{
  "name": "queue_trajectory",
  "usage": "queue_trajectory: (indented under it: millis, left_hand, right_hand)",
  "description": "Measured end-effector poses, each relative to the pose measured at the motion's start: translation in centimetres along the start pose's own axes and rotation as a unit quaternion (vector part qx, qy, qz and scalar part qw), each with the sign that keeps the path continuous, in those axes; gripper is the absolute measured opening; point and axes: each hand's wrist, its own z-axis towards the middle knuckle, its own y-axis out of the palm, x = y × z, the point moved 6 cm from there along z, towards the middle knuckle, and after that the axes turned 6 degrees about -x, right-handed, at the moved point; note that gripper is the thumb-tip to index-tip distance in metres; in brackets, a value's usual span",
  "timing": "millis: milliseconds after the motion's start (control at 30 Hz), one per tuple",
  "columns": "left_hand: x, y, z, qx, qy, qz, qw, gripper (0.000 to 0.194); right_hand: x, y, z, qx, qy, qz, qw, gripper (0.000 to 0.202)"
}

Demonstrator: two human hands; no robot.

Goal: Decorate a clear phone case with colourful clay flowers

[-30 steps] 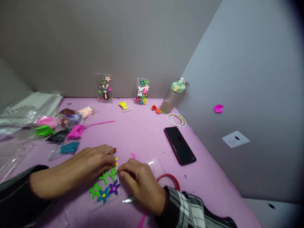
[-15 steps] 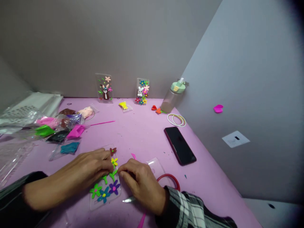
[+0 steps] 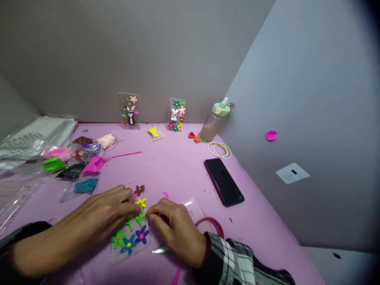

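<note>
Clay flowers in green, blue, purple, yellow and brown already dot the clear plastic phone case [image 3: 130, 253] lying flat on the pink bench [image 3: 178, 170]; its upper end looks bare. Left hand [image 3: 103, 215] and right hand [image 3: 175, 225] pinch fingertips over a small green stem [image 3: 140, 217], gripping nothing else visible.

A dark phone [image 3: 223, 181] lies on the pink table [image 3: 178, 166]; a bottle [image 3: 214, 120], rings [image 3: 219, 149] and clay bags [image 3: 74, 158] sit behind.
</note>
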Motion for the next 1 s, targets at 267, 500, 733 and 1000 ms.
queue_trajectory:
  millis: [267, 500, 733, 1000]
  left_hand:
    - [-0.6, 1.4, -0.9, -0.048, -0.007, -0.009, 0.999, 0.037]
    - [-1.2, 0.0, -1.5, -0.001, -0.039, -0.024, 0.999, 0.034]
    - [-2.5, 0.6, -8.7, 0.103, -0.237, -0.098, 0.961, 0.035]
    - [-1.5, 5.4, -10.3, 0.238, -0.345, -0.356, 0.835, 0.064]
  right_hand:
    - [-0.1, 0.0, -0.1, 0.001, 0.004, 0.001, 1.000, 0.019]
    - [0.0, 0.1, -0.1, 0.003, -0.004, -0.015, 1.000, 0.019]
    - [0.4, 0.1, -0.6, 0.026, -0.002, -0.101, 0.995, 0.027]
    - [-0.7, 2.0, -1.5, 0.027, -0.032, -0.302, 0.953, 0.053]
